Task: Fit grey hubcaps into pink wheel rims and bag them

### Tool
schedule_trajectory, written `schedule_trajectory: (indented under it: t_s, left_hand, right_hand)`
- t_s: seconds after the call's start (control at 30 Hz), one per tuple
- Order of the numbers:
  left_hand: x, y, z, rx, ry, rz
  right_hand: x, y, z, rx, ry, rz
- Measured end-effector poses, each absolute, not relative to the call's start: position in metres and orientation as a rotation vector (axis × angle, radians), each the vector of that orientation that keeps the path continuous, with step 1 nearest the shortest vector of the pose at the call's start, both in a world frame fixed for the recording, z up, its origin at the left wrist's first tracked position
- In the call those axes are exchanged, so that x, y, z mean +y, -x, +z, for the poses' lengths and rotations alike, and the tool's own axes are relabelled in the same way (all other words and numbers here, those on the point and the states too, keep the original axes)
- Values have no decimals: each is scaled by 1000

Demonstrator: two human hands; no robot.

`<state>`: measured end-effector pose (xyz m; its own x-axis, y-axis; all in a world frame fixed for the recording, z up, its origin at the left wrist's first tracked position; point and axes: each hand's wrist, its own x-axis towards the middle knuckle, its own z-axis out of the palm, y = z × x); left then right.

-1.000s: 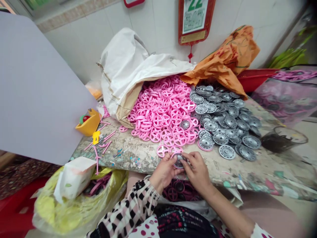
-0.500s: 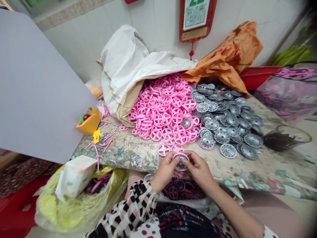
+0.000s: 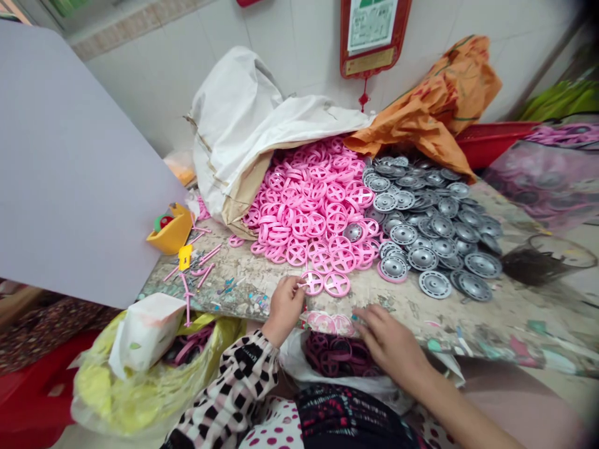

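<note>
My left hand (image 3: 283, 307) reaches onto the table edge, its fingertips pinching the rim of a pink cross-spoked plastic ring (image 3: 312, 282). Another pink ring (image 3: 337, 284) lies just to its right. My right hand (image 3: 388, 344) rests low at the table's front edge, fingers apart and holding nothing. Its fingertips are nearest a few pale pink rings (image 3: 324, 323) at the edge. Behind the hands rises a large heap of pink rings (image 3: 309, 209), and beside it lies a pile of grey metal discs (image 3: 433, 240).
A white sack (image 3: 243, 118) and an orange bag (image 3: 433, 106) lie behind the heaps on a stained table (image 3: 243, 290). Dark pink wheels fill a white bag (image 3: 337, 355) below the edge. A yellow bag (image 3: 140, 380), yellow scoop (image 3: 171, 231) and pink plastic sprues (image 3: 199, 265) sit left.
My hands have moved apart, and the grey disc in a pink ring they held together is gone from them. My left hand now pinches a ring farther up the table; my right has dropped lower.
</note>
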<state>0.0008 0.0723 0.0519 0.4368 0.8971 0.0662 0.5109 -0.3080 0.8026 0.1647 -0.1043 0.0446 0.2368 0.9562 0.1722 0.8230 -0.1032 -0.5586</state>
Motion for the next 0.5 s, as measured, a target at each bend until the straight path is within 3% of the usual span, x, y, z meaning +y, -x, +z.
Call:
schedule_trajectory:
  t_s: [0.23,0.5]
  left_hand:
    - [80,-17,57,1241,-2218,421]
    - [86,-22,57,1257,-2083,426]
  right_hand:
    - [-67,-247,47,-1222,2378,-188]
    - [-53,-267,38,-1161,2372,-86]
